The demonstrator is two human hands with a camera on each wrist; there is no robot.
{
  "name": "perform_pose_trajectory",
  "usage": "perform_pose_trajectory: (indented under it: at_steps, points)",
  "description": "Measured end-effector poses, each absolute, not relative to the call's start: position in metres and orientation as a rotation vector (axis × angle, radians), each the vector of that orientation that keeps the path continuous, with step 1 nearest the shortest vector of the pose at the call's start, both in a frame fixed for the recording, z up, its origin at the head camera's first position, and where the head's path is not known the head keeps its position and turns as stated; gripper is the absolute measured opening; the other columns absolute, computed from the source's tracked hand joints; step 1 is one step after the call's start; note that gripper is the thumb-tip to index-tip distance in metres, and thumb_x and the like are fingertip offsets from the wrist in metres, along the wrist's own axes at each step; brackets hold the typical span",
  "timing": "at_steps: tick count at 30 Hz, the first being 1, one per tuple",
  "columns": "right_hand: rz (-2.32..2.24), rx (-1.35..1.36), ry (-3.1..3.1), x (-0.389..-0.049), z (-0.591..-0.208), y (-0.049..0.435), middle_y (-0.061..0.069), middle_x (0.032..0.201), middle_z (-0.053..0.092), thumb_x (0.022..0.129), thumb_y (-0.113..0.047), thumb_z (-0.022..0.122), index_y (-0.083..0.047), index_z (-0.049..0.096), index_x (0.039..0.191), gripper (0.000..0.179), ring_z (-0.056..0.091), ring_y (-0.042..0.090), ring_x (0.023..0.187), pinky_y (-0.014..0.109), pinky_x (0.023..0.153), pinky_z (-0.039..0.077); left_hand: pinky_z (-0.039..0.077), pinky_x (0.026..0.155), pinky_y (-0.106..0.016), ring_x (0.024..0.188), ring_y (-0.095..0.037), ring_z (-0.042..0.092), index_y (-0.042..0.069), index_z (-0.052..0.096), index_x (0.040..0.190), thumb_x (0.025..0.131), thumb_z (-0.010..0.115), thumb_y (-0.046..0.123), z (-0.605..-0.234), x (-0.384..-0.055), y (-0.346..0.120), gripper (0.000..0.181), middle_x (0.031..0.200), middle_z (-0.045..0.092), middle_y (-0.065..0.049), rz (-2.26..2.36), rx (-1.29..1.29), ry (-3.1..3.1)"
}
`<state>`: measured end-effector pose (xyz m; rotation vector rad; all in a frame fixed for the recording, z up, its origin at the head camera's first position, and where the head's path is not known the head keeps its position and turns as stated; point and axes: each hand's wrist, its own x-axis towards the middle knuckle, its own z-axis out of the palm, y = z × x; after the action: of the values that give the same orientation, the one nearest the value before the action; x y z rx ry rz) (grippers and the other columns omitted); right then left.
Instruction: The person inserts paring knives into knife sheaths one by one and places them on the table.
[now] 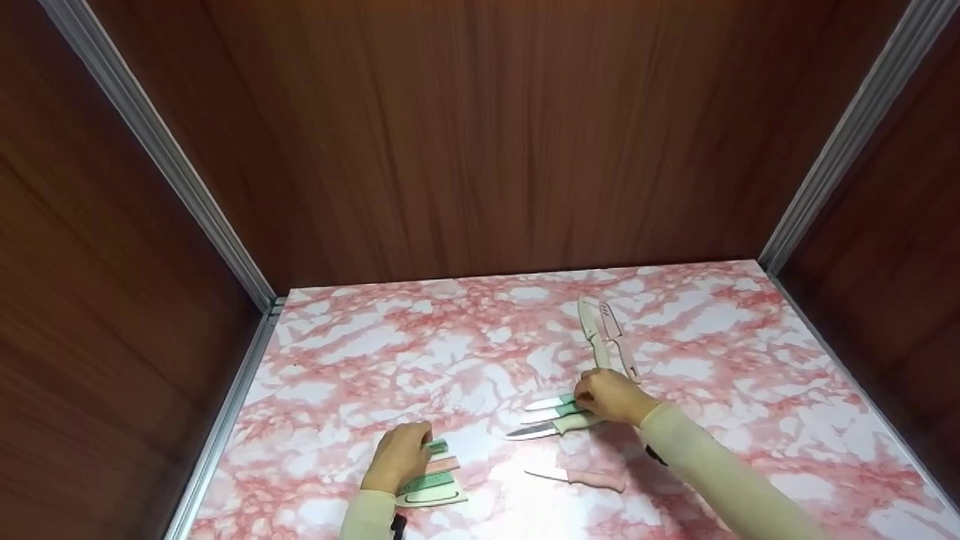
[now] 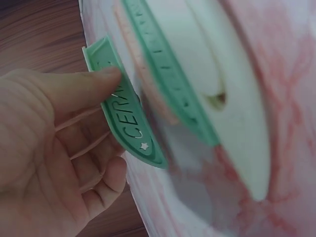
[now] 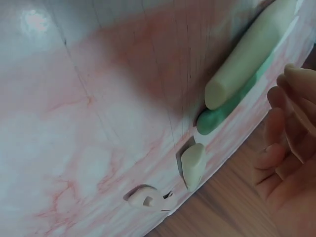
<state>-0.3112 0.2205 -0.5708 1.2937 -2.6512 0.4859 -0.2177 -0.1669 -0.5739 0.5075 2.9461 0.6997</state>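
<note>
In the head view my left hand [image 1: 403,452] is at a row of knife sheaths. Its thumb and fingers pinch a green sheath [image 2: 122,111] with cut-out letters, raised above the others in the left wrist view. Next to it lie an orange-pink sheath [image 1: 445,465], another green sheath [image 1: 431,480] and a cream sheath [image 1: 431,496]. My right hand [image 1: 611,394] has curled fingers at the handle of the farthest green-handled knife [image 1: 568,400], covering its rear end. Beside that knife lie a second green-handled knife [image 1: 568,410] and a cream-handled knife [image 1: 566,425], blades pointing left.
A pink-handled knife [image 1: 592,479] lies nearer the front. Beyond my right hand are a long cream utensil [image 1: 591,322] and a pink one [image 1: 616,337], side by side. Wood panels [image 1: 480,142] enclose the marbled pink-and-white table [image 1: 375,360] at the back and sides.
</note>
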Motion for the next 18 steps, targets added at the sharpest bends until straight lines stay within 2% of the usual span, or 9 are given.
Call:
perform_pose_trajectory:
  at_steps: [7,14,18]
  points:
    - [0.405,1.305,-2.717,-0.308,-0.572,0.219,-0.002,0.074,0.061,0.079,-0.007,0.073,-0.01,0.072,0.078,0.004,0.059,0.016,0.07,0.033,0.065,0.05,0.04,0.059,-0.03,0.066,-0.009,0.048,0.011,0.06,0.092,0.091,0.063,0.012,-0.559,-0.219,-0.164,0.003,0.079,0.055,0.006,0.851,0.536,2.968]
    - [0.364,1.272,-2.7,-0.305,-0.574,0.216,-0.001,0.072,0.061,0.078,-0.005,0.072,-0.01,0.069,0.075,0.007,0.059,0.016,0.068,0.034,0.062,0.05,0.047,0.069,-0.035,0.08,-0.014,0.057,0.012,0.064,0.101,0.094,0.061,0.017,-0.548,-0.222,-0.154,0.01,0.09,0.06,0.003,0.886,0.504,2.995]
    - [0.387,1.268,-2.69,-0.304,-0.576,0.214,-0.001,0.07,0.06,0.078,-0.004,0.073,-0.01,0.068,0.072,0.01,0.058,0.015,0.066,0.033,0.061,0.05,0.047,0.07,-0.035,0.079,-0.013,0.056,0.012,0.065,0.102,0.096,0.057,0.018,-0.544,-0.221,-0.152,0.012,0.09,0.058,0.003,0.911,0.512,3.012]
